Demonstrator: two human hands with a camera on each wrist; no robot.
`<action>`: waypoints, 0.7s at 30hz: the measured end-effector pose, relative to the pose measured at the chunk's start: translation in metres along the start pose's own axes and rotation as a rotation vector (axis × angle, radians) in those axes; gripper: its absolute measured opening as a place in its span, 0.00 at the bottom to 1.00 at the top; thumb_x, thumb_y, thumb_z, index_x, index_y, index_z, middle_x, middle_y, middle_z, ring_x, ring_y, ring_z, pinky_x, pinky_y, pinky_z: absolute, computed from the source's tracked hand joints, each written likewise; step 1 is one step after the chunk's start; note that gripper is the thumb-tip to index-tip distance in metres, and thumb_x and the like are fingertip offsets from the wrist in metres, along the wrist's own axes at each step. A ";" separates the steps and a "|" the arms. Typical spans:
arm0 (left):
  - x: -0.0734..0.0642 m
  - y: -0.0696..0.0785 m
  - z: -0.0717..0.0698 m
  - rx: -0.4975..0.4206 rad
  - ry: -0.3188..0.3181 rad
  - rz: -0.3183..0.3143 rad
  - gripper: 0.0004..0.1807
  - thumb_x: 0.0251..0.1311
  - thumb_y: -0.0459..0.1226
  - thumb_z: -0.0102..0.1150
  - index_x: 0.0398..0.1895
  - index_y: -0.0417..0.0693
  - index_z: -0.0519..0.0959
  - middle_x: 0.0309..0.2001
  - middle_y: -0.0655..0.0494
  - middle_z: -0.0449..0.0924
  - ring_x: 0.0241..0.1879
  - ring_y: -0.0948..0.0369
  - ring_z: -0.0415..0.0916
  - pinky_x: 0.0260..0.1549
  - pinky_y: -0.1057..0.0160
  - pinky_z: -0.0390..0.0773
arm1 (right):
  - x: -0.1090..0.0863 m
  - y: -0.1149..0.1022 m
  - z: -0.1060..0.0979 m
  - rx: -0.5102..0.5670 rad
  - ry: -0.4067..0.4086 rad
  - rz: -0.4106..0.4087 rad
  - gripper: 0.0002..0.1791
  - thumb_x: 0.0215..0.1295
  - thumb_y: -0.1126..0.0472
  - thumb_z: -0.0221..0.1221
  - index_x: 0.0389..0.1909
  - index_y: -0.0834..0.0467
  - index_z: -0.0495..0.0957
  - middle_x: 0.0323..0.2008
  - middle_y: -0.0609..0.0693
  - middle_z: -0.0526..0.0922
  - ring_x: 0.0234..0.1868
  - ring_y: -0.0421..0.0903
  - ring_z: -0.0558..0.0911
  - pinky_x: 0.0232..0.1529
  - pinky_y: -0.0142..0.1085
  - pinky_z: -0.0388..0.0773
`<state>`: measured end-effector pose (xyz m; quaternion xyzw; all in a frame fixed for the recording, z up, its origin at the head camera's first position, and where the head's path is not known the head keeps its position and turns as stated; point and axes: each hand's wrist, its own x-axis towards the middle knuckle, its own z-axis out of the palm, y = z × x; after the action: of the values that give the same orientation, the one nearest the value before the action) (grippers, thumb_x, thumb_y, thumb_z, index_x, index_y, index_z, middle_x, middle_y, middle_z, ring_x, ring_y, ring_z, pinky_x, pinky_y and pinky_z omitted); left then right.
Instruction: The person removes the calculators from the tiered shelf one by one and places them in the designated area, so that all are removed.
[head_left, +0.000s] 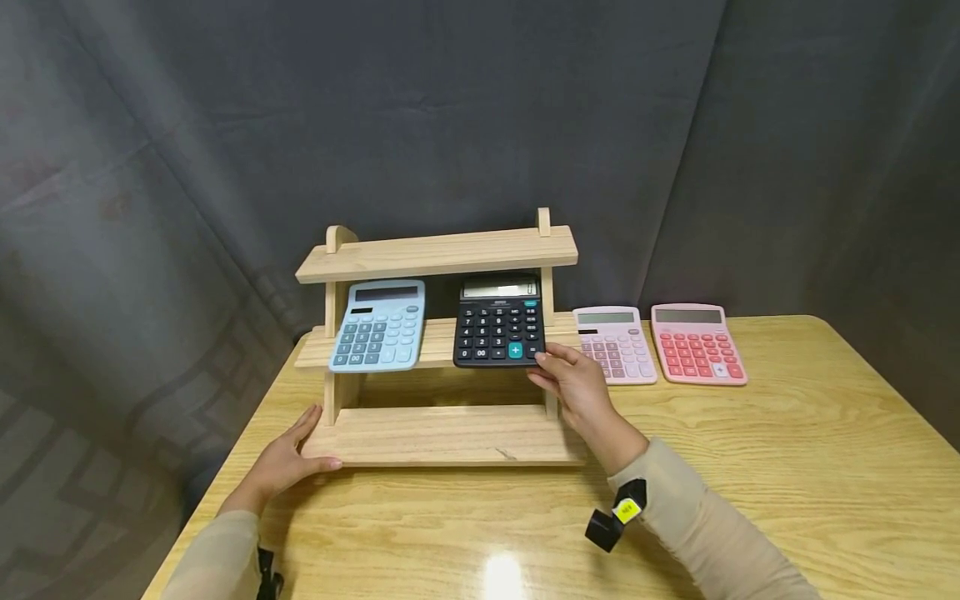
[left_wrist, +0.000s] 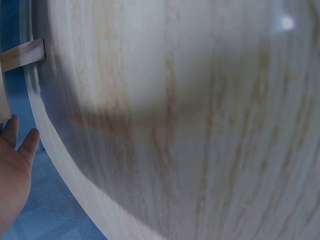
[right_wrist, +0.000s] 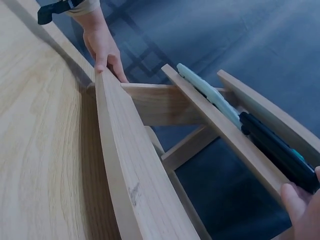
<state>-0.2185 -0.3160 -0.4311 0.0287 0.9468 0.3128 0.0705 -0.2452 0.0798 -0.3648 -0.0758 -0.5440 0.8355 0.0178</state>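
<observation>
While leaning on the wooden shelf (head_left: 442,342), the black calculator (head_left: 498,325) shows grey keys.

Blue calculator (head_left: 377,326), black calculator (head_left: 499,323), pale pink calculator (head_left: 616,343), coral calculator (head_left: 697,343), light wooden shelf (head_left: 442,435).

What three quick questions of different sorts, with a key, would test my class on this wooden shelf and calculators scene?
1. True or false: both calculators on the shelf are pink.
2. Which thing does the right hand touch? A. the blue calculator B. the black calculator C. the red calculator
3. Fill in: the left hand rests with straight fingers against the shelf's bottom ______ corner.

Key
1. False: one is blue, one black; the pink calculator lies on the table.
2. B
3. left
</observation>
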 end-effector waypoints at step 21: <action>-0.001 0.000 0.000 0.001 0.005 0.006 0.57 0.36 0.53 0.65 0.66 0.41 0.44 0.65 0.40 0.40 0.61 0.40 0.40 0.53 0.40 0.46 | -0.007 -0.012 0.002 0.313 -0.014 0.168 0.24 0.60 0.77 0.42 0.58 0.72 0.55 0.48 0.60 0.63 0.35 0.42 0.76 0.44 0.33 0.71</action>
<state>-0.2180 -0.3164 -0.4308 0.0310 0.9471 0.3125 0.0670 -0.2392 0.0824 -0.3528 -0.1115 -0.3991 0.9090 -0.0442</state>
